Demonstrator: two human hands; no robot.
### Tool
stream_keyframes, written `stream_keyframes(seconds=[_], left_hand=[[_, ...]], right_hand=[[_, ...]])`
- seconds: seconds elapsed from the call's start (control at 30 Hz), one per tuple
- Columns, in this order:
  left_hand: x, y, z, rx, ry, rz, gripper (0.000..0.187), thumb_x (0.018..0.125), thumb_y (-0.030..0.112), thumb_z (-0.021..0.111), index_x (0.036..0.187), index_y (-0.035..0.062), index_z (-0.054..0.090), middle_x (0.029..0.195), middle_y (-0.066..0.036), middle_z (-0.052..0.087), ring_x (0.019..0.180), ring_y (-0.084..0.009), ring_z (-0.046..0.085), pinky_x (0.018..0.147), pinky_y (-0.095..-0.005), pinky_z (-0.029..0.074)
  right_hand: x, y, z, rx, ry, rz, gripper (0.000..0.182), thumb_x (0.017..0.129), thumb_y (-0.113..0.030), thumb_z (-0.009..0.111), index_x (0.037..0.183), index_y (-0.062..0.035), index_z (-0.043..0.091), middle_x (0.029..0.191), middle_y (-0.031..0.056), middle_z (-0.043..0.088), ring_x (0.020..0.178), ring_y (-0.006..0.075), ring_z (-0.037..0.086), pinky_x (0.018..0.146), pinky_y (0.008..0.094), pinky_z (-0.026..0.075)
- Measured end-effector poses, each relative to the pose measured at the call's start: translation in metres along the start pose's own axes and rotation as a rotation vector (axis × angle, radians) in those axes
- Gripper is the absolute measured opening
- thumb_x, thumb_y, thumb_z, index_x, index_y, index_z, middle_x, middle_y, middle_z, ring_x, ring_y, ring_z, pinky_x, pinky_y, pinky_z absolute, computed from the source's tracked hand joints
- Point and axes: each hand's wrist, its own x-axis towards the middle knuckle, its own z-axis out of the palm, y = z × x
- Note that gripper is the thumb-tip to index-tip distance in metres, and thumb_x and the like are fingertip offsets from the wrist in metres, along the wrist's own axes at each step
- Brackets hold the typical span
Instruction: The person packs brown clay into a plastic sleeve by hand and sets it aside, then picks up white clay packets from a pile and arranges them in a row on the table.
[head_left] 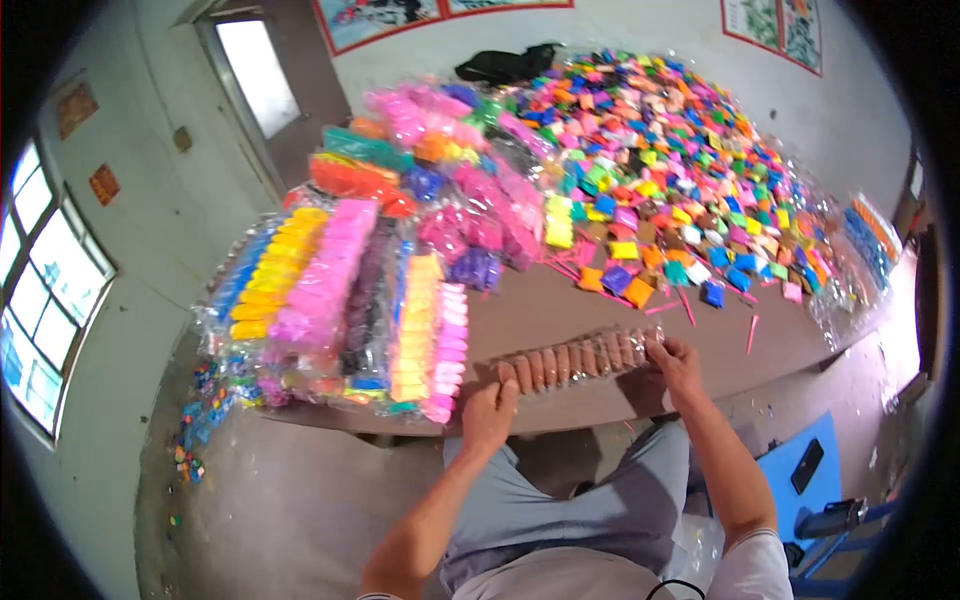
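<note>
A clear plastic strip of brown clay packets (570,364) stretches between my two hands, just above the near edge of the brown table (510,315). My left hand (490,412) is closed on its left end, thumb on top. At the right end, my right hand (678,366) pinches the wrapping. Left of my left hand lie stacked strips of the same sort: pink-lilac (447,350), pale orange (416,325), black (372,295), pink (325,270) and yellow (280,272).
A large heap of small coloured packets (680,150) covers the table's far right. Bagged pink packets (425,112) pile up at the back. Pink sticks (687,306) lie scattered. A blue stool (800,460) with a phone (807,466) stands at right.
</note>
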Motion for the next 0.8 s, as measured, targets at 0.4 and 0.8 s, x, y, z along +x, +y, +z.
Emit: stream_keyframes(seconds=[0.4, 0.8], left_hand=[[-0.054, 0.064, -0.084, -0.199, 0.133, 0.13, 0.036, 0.096, 0.025, 0.059, 0.074, -0.003, 0.057, 0.059, -0.012, 0.057, 0.053, -0.0183, 0.054, 0.053, -0.0356, 0.043], [-0.09, 0.054, -0.119, -0.339, 0.238, 0.132, 0.029, 0.094, 0.019, 0.061, 0.076, -0.004, 0.062, 0.061, -0.01, 0.06, 0.056, -0.0147, 0.057, 0.055, -0.0318, 0.046]], right_hand=[[-0.039, -0.081, 0.023, 0.046, -0.162, -0.286, 0.029, 0.094, -0.028, 0.067, 0.109, -0.0026, 0.069, 0.091, 0.0016, 0.069, 0.079, 0.0092, 0.065, 0.067, 0.0264, 0.052], [-0.054, -0.115, 0.069, 0.098, -0.332, -0.337, 0.027, 0.094, -0.021, 0.069, 0.108, 0.0019, 0.068, 0.092, 0.0018, 0.069, 0.079, 0.0081, 0.063, 0.072, 0.0255, 0.052]])
